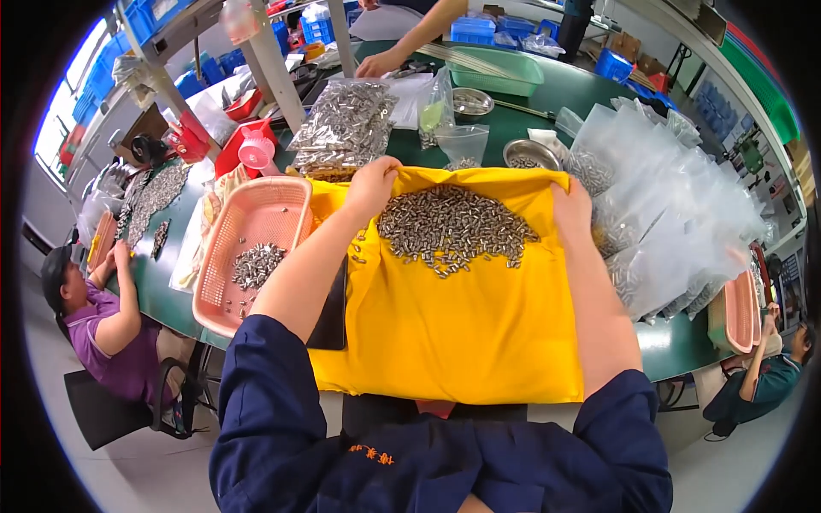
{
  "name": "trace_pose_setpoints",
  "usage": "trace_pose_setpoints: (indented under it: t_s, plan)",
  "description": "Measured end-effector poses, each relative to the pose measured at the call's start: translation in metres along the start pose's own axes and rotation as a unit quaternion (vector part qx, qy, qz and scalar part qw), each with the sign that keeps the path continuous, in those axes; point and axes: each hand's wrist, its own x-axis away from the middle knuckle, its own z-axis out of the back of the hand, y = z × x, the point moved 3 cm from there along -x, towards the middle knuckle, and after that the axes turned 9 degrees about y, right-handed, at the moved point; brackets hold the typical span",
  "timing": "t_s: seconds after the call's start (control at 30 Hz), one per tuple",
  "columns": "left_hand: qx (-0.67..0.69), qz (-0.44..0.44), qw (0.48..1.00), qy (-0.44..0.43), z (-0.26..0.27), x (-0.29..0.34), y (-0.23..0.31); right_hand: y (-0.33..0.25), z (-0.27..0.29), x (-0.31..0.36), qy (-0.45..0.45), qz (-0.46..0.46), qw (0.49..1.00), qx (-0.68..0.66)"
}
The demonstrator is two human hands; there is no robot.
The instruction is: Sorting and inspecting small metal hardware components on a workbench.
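Note:
A yellow cloth (462,333) lies across the table in front of me, its near end hanging over the edge. My left hand (372,186) grips its far left corner, fingers closed on the fabric. At the far right corner my right hand (571,205) holds the cloth in the same way, and the far edge is lifted between them. A heap of small metal cylinders (453,227) rests on the cloth between my hands. A few loose ones lie near my left wrist. Beside my left forearm stands a pink plastic basket (205,291) with more metal pieces inside.
Bags of metal parts (342,120) are stacked beyond my left hand. Clear plastic bags (676,197) pile up on the right. A steel bowl (530,154) and a green basket (496,70) stand behind the cloth. Co-workers sit left and right; another person's arm (419,38) reaches in across the table.

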Motion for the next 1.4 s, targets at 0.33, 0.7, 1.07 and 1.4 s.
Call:
trace_pose_setpoints:
  t_s: [0.33,0.7,1.07,1.4]
  plan:
    - [0.028,-0.031,0.997,0.059,0.031,-0.016,0.005,-0.019,0.010,-0.024,0.025,-0.005,0.999,-0.029]
    - [0.014,-0.047,0.998,-0.030,0.033,-0.023,-0.009,-0.012,-0.001,-0.020,0.012,-0.102,0.994,-0.041]
    - [-0.123,-0.109,0.979,-0.124,0.075,-0.005,-0.033,0.005,-0.005,-0.013,-0.060,-0.138,0.983,-0.107]
    - [-0.557,-0.187,0.777,-0.227,0.044,0.025,-0.051,-0.045,0.026,0.042,0.065,0.244,0.960,0.117]
